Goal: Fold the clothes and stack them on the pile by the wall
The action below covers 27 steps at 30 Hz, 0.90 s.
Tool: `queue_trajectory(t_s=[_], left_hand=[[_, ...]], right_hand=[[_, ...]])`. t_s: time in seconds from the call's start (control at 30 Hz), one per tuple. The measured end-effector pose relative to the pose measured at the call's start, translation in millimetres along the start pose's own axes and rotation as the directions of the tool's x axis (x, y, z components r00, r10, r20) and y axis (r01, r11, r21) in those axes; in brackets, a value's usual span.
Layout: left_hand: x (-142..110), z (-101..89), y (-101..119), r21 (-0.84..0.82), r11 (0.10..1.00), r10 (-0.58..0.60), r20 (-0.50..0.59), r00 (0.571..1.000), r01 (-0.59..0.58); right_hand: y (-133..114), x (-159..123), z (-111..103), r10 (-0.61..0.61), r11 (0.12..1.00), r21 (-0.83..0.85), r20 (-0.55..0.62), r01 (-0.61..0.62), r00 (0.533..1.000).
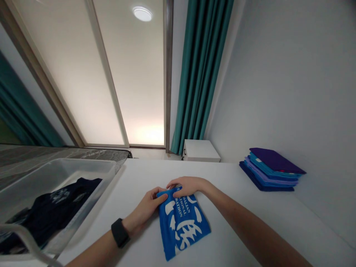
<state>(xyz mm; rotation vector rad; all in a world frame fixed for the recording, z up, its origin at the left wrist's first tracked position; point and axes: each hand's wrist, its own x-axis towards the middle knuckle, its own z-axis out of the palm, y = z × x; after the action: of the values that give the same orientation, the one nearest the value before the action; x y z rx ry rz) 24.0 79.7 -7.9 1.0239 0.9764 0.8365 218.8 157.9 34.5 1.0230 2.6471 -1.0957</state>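
A blue T-shirt [169,233] with white lettering and brush-like shapes lies folded into a small rectangle on the white table [139,178]. My left hand [148,205], below a black watch on the wrist, pinches the shirt's far left corner between thumb and fingers. At the far edge, my right hand [185,186] has its thumb on top of the cloth and its fingers curled over the edge. The fingertips of both hands are partly hidden.
At the left stands a translucent plastic bin [108,167] with dark printed clothing [61,200] inside. A stack of folded clothes [269,170], purple on top, sits by the wall at right. A white cabinet [201,150] stands beyond the table, before a green curtain [200,70].
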Motion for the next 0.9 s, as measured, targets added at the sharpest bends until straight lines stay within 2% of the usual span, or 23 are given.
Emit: queue_trajectory(t_s=[0.07,0.13,0.23,0.3,0.37,0.43,0.53,0.6,0.7,0.8,0.9], left_hand=[[1.2,-1.7,4.7,0.033,0.999,0.012,0.049,0.999,-0.014],[1.5,-2.4,10.7,0.070,0.997,0.024,0.090,0.996,-0.031],[2.4,-2.0,20.1,0.113,0.993,0.018,0.130,0.991,-0.033],[5.2,-1.8,24.3,0.122,0.992,0.004,0.141,0.990,-0.022],[9.9,-1.6,25.8,0.121,0.993,0.000,0.126,0.992,-0.015],[15.9,-0.2,25.8,0.123,0.992,0.002,0.107,0.994,-0.015],[24.4,7.6,26.7,0.152,0.988,0.016,0.113,0.993,-0.034],[28.2,17.6,29.8,0.181,0.982,0.032,0.138,0.990,-0.057],[32.4,38.3,36.2,0.219,0.971,0.056,0.168,0.984,-0.093],[40.7,61.6,37.0,0.220,0.974,0.007,0.194,0.981,-0.050],[60.1,82.0,26.0,0.230,0.973,-0.065,0.245,0.967,0.007]], right_hand=[[2.2,4.4,-8.9,0.025,0.999,0.040,0.130,-0.030,0.991],[8.7,3.2,-16.3,0.105,0.994,0.010,0.216,-0.110,0.971],[22.4,-8.6,-23.3,0.186,0.981,0.015,0.225,-0.194,0.957],[30.8,-21.6,-22.8,0.169,0.968,0.153,0.179,-0.197,0.969],[37.1,-36.3,-16.0,0.151,0.906,0.381,0.116,-0.184,0.982],[40.9,-50.7,-2.9,0.170,0.786,0.603,0.005,-0.139,0.985],[42.4,-70.5,23.1,0.268,0.592,0.806,-0.166,-0.026,0.949],[40.6,-84.2,38.7,0.317,0.493,0.868,-0.236,0.053,0.919],[34.8,-107.8,52.0,0.384,0.425,0.892,-0.333,0.155,0.861],[34.3,-131.9,52.8,0.451,0.410,0.892,-0.382,0.193,0.807],[50.6,-149.3,49.8,0.513,0.449,0.884,-0.377,0.133,0.771]])
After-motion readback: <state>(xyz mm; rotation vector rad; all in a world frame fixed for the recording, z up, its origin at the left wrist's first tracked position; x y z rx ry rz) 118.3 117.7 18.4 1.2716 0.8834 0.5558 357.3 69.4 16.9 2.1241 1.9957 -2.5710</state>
